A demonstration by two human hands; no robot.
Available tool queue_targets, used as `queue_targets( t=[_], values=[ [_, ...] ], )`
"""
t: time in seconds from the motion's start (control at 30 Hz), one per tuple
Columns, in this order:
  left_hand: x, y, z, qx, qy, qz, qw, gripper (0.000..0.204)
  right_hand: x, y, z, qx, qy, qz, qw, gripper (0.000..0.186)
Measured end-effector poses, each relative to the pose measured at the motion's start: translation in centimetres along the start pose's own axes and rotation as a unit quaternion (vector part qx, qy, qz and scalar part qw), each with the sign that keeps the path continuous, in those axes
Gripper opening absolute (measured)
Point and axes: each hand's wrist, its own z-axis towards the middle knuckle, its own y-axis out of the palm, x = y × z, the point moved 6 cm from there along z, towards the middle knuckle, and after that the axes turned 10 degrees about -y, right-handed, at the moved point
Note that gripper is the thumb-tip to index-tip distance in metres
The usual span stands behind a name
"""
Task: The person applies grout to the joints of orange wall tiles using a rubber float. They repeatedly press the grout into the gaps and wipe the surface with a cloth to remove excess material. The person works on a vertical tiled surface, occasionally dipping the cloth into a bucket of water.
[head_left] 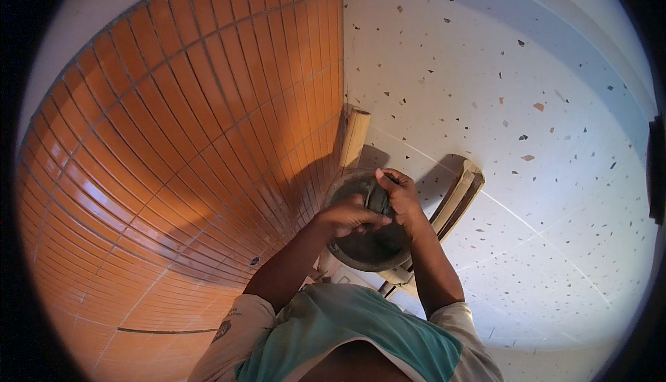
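A round, dark grey bucket or basin (362,254) sits in front of my body, with both hands over its opening. My right hand (402,198) is closed around a dark, soft-looking lump (377,200), with the thumb pressed along its top. It looks like a wet cloth or sponge, but its kind does not show clearly. My left hand (349,217) is at the lower left of the lump, fingers curled and reaching toward the right hand. Whether the left fingers pinch part of the lump is hidden. The bottom of the bucket is in shadow.
Glossy orange tiles (173,91) with grey grout cover the left wall. Speckled pale slabs (485,91) fill the right side. A wooden post (355,136) stands behind the bucket, and a wooden beam (459,191) slants beside my right forearm.
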Motion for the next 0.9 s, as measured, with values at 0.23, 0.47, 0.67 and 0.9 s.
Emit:
queue_targets(
  t=[0.23,0.47,0.67,0.9],
  values=[
    [-2.5,-1.2,5.9,0.28,0.224,0.359,0.862,0.052,3.0,0.2,1.2,-0.02,-0.11,-0.379,0.918,0.045],
    [-0.1,-1.2,-0.1,0.159,0.101,-0.025,0.982,0.038,0.6,-1.1,-0.5,-0.113,0.049,-0.088,0.988,0.06],
    [0.5,2.9,-1.2,-0.266,0.001,-0.381,0.886,0.029,-3.9,1.2,-2.5,-0.125,-0.059,0.312,0.94,0.033],
    [-0.7,3.2,0.7,-0.024,0.001,-0.165,0.986,0.018,-2.5,1.4,0.2,-0.079,-0.009,-0.01,0.997,0.026]
  ],
)
